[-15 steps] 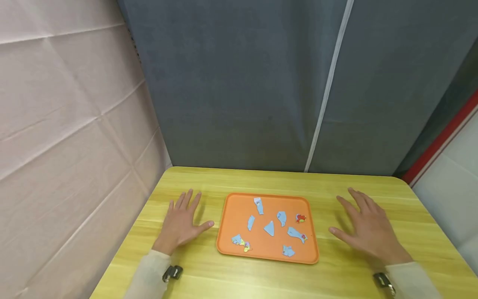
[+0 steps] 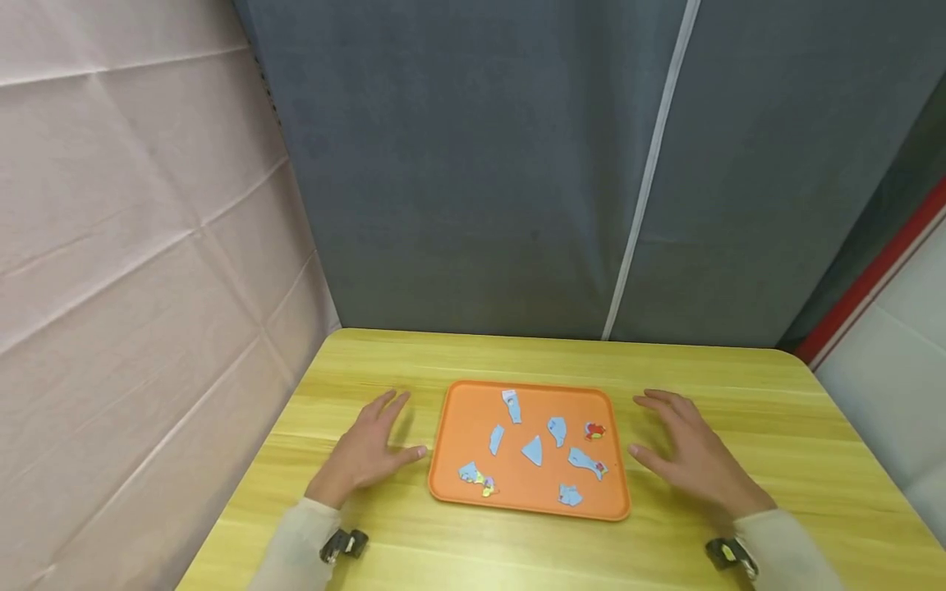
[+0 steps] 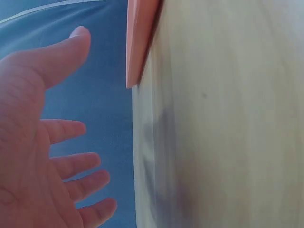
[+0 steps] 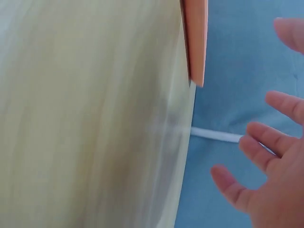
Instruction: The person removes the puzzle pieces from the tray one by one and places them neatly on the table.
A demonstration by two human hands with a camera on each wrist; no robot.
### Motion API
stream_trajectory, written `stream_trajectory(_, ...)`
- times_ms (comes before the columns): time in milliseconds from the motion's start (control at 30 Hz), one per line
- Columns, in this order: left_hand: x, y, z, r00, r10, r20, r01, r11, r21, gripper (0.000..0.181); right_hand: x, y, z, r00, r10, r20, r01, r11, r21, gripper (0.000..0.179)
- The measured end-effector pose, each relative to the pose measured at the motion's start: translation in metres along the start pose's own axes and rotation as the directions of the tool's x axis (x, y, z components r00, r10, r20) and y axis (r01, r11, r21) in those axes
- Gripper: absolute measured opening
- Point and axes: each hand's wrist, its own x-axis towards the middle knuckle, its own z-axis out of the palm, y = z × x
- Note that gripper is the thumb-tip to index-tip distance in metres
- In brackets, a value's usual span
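An orange tray (image 2: 517, 491) lies on the table, bearing several flat, irregular light-blue pieces, like cut-up picture or puzzle pieces. Among them are a triangular piece (image 2: 533, 451), a long piece with a red flower-like mark (image 2: 586, 463), a blue-and-yellow piece (image 2: 473, 474) and a small red piece (image 2: 594, 431). Just left of the tray hovers my left hand (image 2: 367, 453), fingers spread and holding nothing. My right hand (image 2: 693, 455) is above the table beside the tray's right edge, its fingers loosely bent and apart. In both wrist views the palms hold nothing.
The yellow wood-grain table (image 2: 414, 542) extends around the tray. A dark grey curtain (image 2: 458, 180) with a pale strip (image 2: 650, 164) hangs behind it. Pale cloth (image 2: 148, 287) covers the left side, and a red-edged white panel (image 2: 909, 369) stands at right.
My right hand has moved left, closer to the tray. My left hand has turned slightly, its fingers less spread and lower. The tray and pieces have stayed put.
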Motion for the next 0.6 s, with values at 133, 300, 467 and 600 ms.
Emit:
stream_trajectory(133,0.001,0.004,0.001,1.0,0.0,0.025,0.002,0.999,-0.046,0.105,0.004,-0.005,0.004,1.0,0.003,0.017,-0.003,0.999,0.048,0.071)
stream_trajectory(300,0.003,0.008,0.002,0.999,0.003,0.039,0.001,0.995,-0.104,0.107,0.008,-0.008,0.008,0.998,0.043,0.043,-0.047,0.994,0.095,0.068)
stream_trajectory(467,0.005,0.01,0.005,0.998,0.02,0.054,-0.01,0.985,-0.174,0.107,0.014,-0.011,0.012,0.996,0.061,0.058,-0.071,0.982,0.174,0.064)
stream_trajectory(600,0.006,0.012,0.007,0.996,0.026,0.08,-0.004,0.965,-0.263,0.103,0.017,-0.013,0.017,0.995,0.071,0.069,-0.084,0.972,0.221,0.06)
